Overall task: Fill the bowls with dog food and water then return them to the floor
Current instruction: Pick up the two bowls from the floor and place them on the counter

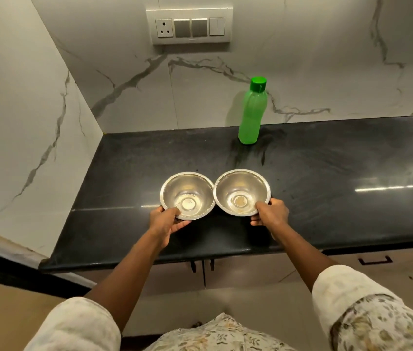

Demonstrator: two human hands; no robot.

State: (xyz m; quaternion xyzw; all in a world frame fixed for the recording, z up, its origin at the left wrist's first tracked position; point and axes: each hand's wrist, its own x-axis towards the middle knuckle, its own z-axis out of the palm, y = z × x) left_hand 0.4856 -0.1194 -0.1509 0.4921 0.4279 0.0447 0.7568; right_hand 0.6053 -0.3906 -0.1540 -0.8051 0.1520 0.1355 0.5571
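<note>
Head view, looking down at a black stone counter (pixel 327 178) set in a corner of white marble-patterned wall (pixel 124 97), with a switch panel (pixel 189 24) mounted high on the back wall. Counter surface is glossy, with streaky smears near the back.

Green bottle (pixel 252 112): upright near the back wall, long axis vertical, green cap on top, well behind the bowls and untouched.

Two steel bowls sit side by side near the counter's front edge, rims touching, mouths facing up. Both look empty; the right bowl (pixel 241 192) shows a faint brownish mark at its centre. The left bowl (pixel 187 195) has a clean, shiny base.

Left hand (pixel 166 222): clamped on the near rim of the left bowl, thumb over the rim, fingers underneath.
Right hand (pixel 271 215): clamped on the near right rim of the right bowl, same grip.

Cannot tell whether the bowls rest fully on the counter or are slightly lifted. Both arms wear pale floral sleeves.
</note>
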